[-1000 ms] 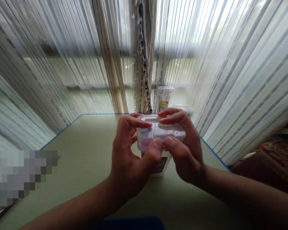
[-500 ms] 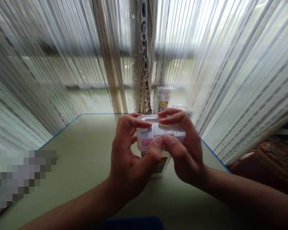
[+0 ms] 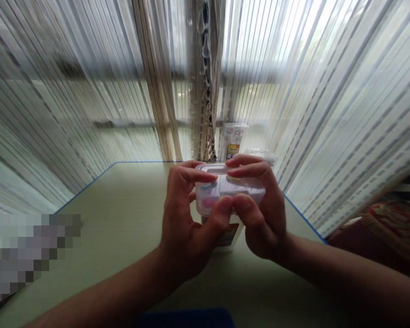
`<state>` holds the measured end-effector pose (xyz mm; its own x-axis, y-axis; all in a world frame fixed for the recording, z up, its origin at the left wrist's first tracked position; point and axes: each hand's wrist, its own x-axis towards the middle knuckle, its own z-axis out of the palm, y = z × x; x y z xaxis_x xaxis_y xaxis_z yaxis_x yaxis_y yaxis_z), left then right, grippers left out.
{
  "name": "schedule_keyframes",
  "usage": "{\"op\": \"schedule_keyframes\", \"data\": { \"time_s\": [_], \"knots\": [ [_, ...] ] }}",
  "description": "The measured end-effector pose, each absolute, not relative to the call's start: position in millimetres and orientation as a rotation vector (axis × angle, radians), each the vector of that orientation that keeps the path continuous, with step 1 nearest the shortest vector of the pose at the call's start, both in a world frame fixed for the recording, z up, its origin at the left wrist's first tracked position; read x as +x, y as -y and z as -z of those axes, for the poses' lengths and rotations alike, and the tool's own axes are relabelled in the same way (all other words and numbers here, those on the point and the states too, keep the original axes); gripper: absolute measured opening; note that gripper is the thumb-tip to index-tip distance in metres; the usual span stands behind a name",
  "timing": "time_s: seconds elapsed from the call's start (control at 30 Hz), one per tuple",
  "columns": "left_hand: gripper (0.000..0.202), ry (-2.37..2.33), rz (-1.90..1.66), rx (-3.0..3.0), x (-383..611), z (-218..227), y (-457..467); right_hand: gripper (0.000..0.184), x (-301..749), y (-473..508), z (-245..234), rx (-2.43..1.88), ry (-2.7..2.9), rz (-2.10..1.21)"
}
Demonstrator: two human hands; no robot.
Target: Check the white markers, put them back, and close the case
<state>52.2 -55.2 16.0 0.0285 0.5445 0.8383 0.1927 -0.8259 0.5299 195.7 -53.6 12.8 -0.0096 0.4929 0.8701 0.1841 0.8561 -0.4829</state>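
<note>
A clear plastic container (image 3: pixel 230 241) with a dark printed label stands upright on the pale green table (image 3: pixel 123 214). Its translucent lid (image 3: pixel 239 185), with pink and bluish patches showing, is gripped from both sides. My left hand (image 3: pixel 187 214) curls round the lid's left part, fingers over the top and thumb at the near edge. From the right, my right hand (image 3: pixel 264 209) does likewise. Both thumb tips meet near the middle of the front rim. Palms and fingers hide the lid's right end and much of the container's body.
Behind the hands stands a tall clear container (image 3: pixel 235 139) with a yellow label, and a whitish low item (image 3: pixel 259 156) beside it. String curtains (image 3: pixel 99 91) hang past the table's blue edge. Patterned fabric (image 3: pixel 392 223) lies to the right; a blurred-out patch covers the left.
Both hands keep their grip on the lid, with only a very slight shift of the fingers and wrists. The container stays in the same place.
</note>
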Motion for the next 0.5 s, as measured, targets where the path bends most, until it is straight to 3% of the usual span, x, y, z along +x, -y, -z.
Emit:
{"op": "schedule_keyframes", "data": {
  "time_s": [0.5],
  "knots": [
    [0.027, -0.716, -1.869, 2.111, 51.4, -13.8, 52.5, 0.024, 198.9, 50.7, -9.1, -0.520, 1.597, -0.268]
  ]
}}
